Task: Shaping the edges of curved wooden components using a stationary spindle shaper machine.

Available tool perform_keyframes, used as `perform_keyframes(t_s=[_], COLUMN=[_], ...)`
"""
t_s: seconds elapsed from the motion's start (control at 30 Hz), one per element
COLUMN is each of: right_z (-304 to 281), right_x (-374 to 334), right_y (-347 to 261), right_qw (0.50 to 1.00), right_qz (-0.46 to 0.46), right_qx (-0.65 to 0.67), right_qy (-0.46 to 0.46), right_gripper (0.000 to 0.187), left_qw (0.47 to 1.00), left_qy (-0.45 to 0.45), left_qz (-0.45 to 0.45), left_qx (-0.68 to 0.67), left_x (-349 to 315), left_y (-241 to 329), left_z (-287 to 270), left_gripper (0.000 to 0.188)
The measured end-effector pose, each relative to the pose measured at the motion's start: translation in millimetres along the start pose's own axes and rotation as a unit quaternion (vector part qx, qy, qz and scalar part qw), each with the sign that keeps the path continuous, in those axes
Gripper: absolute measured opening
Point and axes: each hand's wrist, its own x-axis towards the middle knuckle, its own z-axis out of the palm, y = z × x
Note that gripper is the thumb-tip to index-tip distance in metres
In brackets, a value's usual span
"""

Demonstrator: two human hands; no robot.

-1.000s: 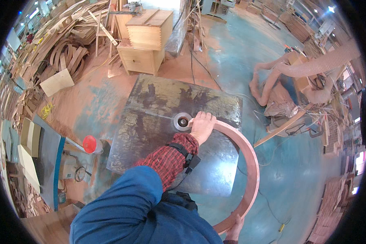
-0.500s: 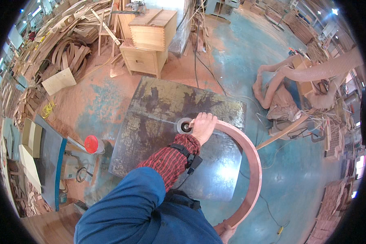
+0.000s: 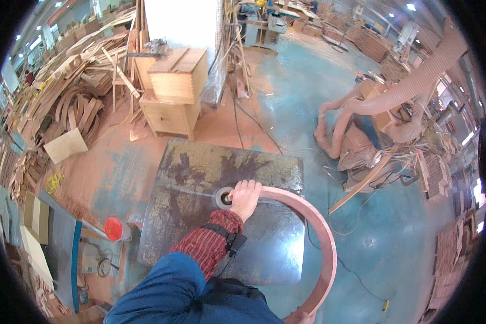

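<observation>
A curved wooden strip, bent into a large arc, sweeps from the metal machine table out over its right edge and back toward my body. My left hand is closed over its far end, right beside a round spindle set in the tabletop. At the lower edge of the picture, my right hand is at the strip's near end; only a little of this hand shows, with its fingers mostly cut off. A black strap with a small box is around my left wrist.
Beyond the table stands a wooden cabinet with a box on top. A red-lidded bucket is at left, near a blue-edged bench. Ribbed ducting hangs at right; a cable crosses the floor. Scrap wood is piled far left.
The view has tilted up, so the table and strip sit lower and further left in the picture. My left hand keeps its hold on the strip's end beside the spindle.
</observation>
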Motion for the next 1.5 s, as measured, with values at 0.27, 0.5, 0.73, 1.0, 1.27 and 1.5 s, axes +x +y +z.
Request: perform_keyframes(t_s=[0.27,0.5,0.73,1.0,1.27,1.5], right_z=[-8,-16,-11,-23,-22,-12], right_x=[2,4,1,10,11,16], right_y=[11,17,19,23,15,6], right_qw=[1.000,0.999,0.995,0.998,0.999,0.999], right_qz=[-0.001,0.007,-0.052,-0.057,-0.040,-0.036], right_qx=[0.013,0.013,0.071,0.017,0.007,0.017], right_qy=[0.020,0.034,0.042,0.019,0.028,0.033], right_gripper=[0.048,0.049,0.045,0.046,0.045,0.045], left_qw=[1.000,1.000,1.000,1.000,1.000,1.000], left_qy=[0.020,0.008,0.010,0.014,-0.004,-0.005], left_qz=[0.008,0.007,0.000,-0.001,-0.004,-0.011], left_qx=[0.011,0.027,0.018,0.017,0.018,0.029], left_x=[-1,-3,-2,-2,-7,-14], left_y=[2,2,5,4,2,-1], left_z=[1,-2,-6,-6,-4,-12], left_gripper=[0.008,0.007,0.007,0.011,0.013,0.011])
